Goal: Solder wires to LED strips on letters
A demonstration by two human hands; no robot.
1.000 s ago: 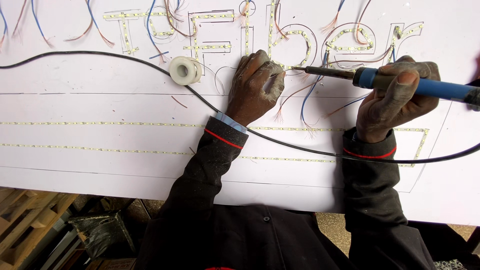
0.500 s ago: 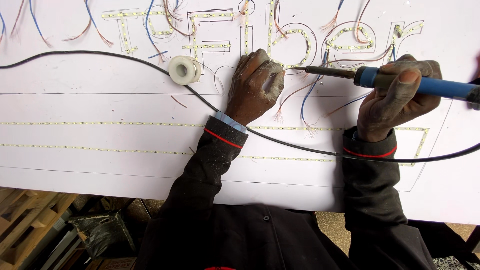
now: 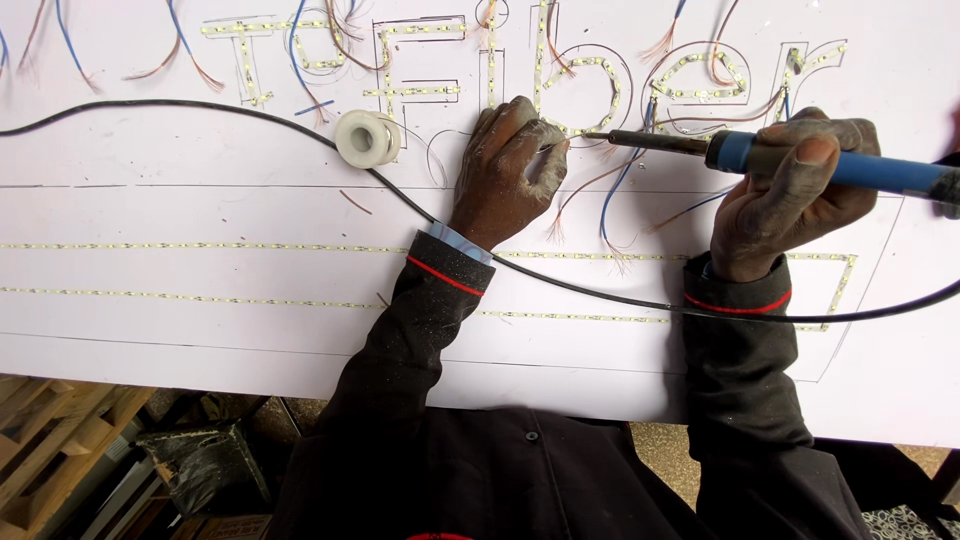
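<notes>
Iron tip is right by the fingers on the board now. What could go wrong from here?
The soldering iron in the right hand points its tip close to the left hand's fingertips; a slip could burn them. The black cable runs under both wrists and could snag. Loose wire ends nearby might touch the tip.

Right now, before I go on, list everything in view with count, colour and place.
Sign board: one, white, across the view.
LED strips: several, yellowish, on the board as letters and lines.
Loose wires: many, blue and copper, by the letters.
Cable: one, black, across the board.
Solder spool: one, white, left of the left hand.
Soldering iron: one, blue handle, in the right hand.
Left hand: pressed on the board.
Right hand: gripping the iron.
</notes>
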